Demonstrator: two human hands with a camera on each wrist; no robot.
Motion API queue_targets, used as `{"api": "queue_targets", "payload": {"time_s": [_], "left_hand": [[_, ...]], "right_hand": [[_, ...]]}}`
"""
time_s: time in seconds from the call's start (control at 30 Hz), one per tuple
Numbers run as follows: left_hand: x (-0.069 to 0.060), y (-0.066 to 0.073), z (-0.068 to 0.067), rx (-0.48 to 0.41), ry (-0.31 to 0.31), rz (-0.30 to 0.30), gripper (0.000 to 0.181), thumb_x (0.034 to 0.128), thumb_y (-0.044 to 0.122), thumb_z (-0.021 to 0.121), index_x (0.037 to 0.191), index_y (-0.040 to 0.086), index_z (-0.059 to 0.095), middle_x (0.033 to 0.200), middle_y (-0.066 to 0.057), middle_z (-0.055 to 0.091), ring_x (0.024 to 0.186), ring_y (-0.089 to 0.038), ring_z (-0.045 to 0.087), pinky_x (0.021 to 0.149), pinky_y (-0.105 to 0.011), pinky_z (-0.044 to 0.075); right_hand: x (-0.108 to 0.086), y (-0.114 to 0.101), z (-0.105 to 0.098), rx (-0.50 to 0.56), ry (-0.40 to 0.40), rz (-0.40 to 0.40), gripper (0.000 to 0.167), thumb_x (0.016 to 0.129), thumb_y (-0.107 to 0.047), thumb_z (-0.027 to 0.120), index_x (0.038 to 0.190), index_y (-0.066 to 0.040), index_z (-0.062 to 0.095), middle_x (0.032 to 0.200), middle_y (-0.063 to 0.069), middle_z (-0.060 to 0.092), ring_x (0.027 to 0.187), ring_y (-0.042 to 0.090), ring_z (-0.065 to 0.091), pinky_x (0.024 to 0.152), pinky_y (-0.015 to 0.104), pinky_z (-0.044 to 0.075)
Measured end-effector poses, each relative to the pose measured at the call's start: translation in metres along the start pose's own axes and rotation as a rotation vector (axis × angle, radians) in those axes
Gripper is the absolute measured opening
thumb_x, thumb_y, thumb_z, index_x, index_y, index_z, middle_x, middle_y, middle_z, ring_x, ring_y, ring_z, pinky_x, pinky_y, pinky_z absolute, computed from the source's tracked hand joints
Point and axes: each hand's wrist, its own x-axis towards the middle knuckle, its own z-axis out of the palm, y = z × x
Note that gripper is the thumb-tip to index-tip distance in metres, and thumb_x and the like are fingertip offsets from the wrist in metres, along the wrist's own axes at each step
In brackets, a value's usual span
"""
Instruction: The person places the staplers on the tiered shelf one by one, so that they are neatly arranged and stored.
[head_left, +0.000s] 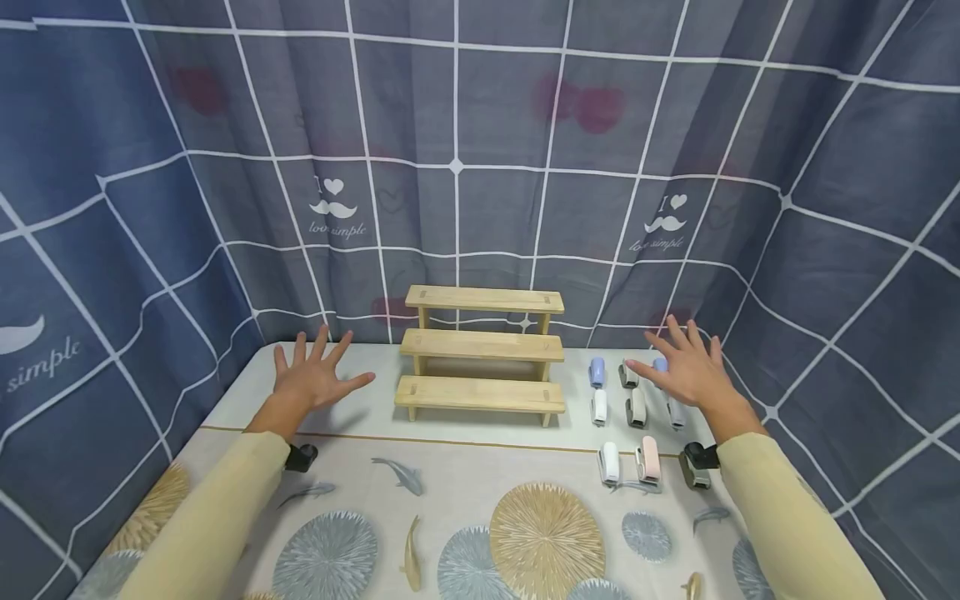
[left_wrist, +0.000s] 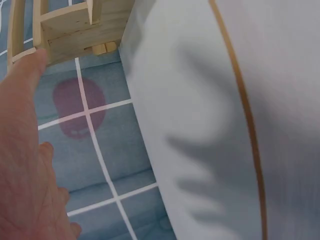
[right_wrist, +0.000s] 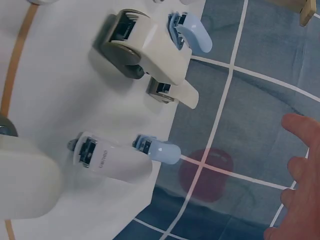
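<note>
My left hand is raised with fingers spread, left of a three-tier wooden step shelf. Its thumb points toward the shelf, and nothing is held. On the right, my right hand, also spread and holding nothing, hovers above several small stapler-like devices with lever tops. Among them are a blue one, a white one, a pink one and a dark-based one. In the right wrist view, a cream device and a pale lilac one stand on the white surface. My right hand partly covers the back devices in the head view.
A white tabletop lies under the shelf, with a patterned cloth of fish and round motifs in front. Blue gridded curtains enclose the back and both sides. Dark wrist straps show at both sleeves.
</note>
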Motion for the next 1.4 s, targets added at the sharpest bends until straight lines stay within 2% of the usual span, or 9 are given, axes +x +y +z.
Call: {"api": "queue_targets", "payload": {"time_s": [0.3,0.5,0.7,0.97,1.2,1.4], "left_hand": [[-0.002,-0.001,0.017,-0.029,-0.005,0.012,0.108,0.0849,0.092,0.033,0.166,0.026,0.006,0.171,-0.021,-0.009,0.153,-0.056,-0.010,0.115,-0.081,-0.014],[-0.008,0.005,0.026,-0.045,0.009,0.010,0.107,0.0859,0.090,0.035,0.166,0.024,0.011,0.171,-0.022,-0.005,0.153,-0.056,-0.005,0.116,-0.081,-0.009],[-0.012,0.010,0.033,-0.084,0.026,0.015,0.105,0.0874,0.089,0.036,0.166,0.024,0.012,0.171,-0.023,0.001,0.153,-0.057,0.000,0.116,-0.082,-0.005],[-0.019,0.025,0.045,-0.194,0.031,0.047,0.101,0.0909,0.085,0.037,0.166,0.023,0.010,0.171,-0.023,0.000,0.153,-0.058,0.001,0.117,-0.082,0.001],[-0.025,0.040,0.050,-0.297,0.023,0.080,0.097,0.0955,0.078,0.040,0.166,0.019,0.009,0.171,-0.024,-0.001,0.153,-0.058,0.002,0.117,-0.082,0.006],[-0.027,0.050,0.052,-0.401,0.033,0.092,0.092,0.0999,0.070,0.040,0.166,0.016,0.007,0.170,-0.027,0.002,0.152,-0.059,0.007,0.119,-0.080,0.010]], "right_hand": [[-0.018,0.006,0.005,0.003,0.031,-0.024,0.092,0.093,-0.078,0.046,0.160,-0.015,0.036,0.171,0.022,0.001,0.155,0.053,-0.006,0.115,0.083,-0.006],[-0.034,0.011,0.014,-0.004,0.063,-0.039,0.090,0.094,-0.075,0.049,0.159,-0.015,0.037,0.171,0.022,0.002,0.155,0.052,-0.001,0.117,0.082,-0.002],[-0.050,0.018,0.022,0.033,0.093,-0.046,0.086,0.094,-0.071,0.053,0.159,-0.015,0.038,0.171,0.022,0.005,0.155,0.052,0.002,0.116,0.082,0.003],[-0.067,0.024,0.035,0.083,0.109,-0.052,0.080,0.097,-0.063,0.055,0.155,-0.009,0.042,0.170,0.024,0.011,0.154,0.054,0.008,0.114,0.083,0.012],[-0.080,0.028,0.043,0.131,0.126,-0.049,0.078,0.097,-0.057,0.059,0.154,-0.007,0.043,0.169,0.026,0.015,0.154,0.052,0.012,0.114,0.081,0.018],[-0.090,0.028,0.049,0.260,0.109,-0.018,0.073,0.099,-0.050,0.061,0.152,-0.004,0.044,0.168,0.026,0.015,0.150,0.057,0.019,0.110,0.082,0.023]]}}
